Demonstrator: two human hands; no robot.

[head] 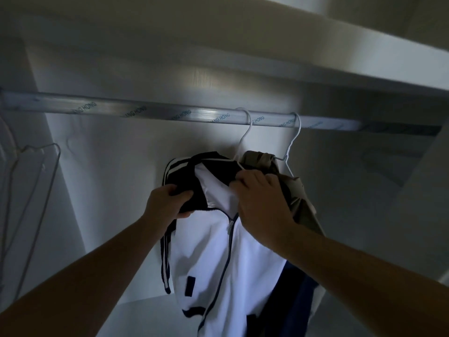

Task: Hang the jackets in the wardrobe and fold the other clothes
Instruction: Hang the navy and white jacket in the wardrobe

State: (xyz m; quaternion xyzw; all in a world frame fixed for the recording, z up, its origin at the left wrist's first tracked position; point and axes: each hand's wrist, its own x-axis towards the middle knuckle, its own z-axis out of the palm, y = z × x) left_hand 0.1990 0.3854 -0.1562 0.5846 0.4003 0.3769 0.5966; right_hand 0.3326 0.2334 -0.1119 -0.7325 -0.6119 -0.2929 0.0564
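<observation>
A white zip-up jacket (209, 259) with a dark collar and striped sleeves hangs on a white wire hanger (244, 139) hooked over the wardrobe rail (145, 110). My left hand (167, 200) grips the dark collar on its left side. My right hand (262, 200) holds the collar's right side by the zip. Just behind, to the right, an olive-brown jacket (298, 198) hangs on a second wire hanger (291, 139); my right hand partly hides it.
Several bare wire hangers (36, 181) hang at the far left of the rail. A shelf board (315, 69) runs above the rail. The wardrobe's back wall (116, 178) and right side wall (388, 190) enclose the space. Dark blue fabric (298, 295) shows below the jackets.
</observation>
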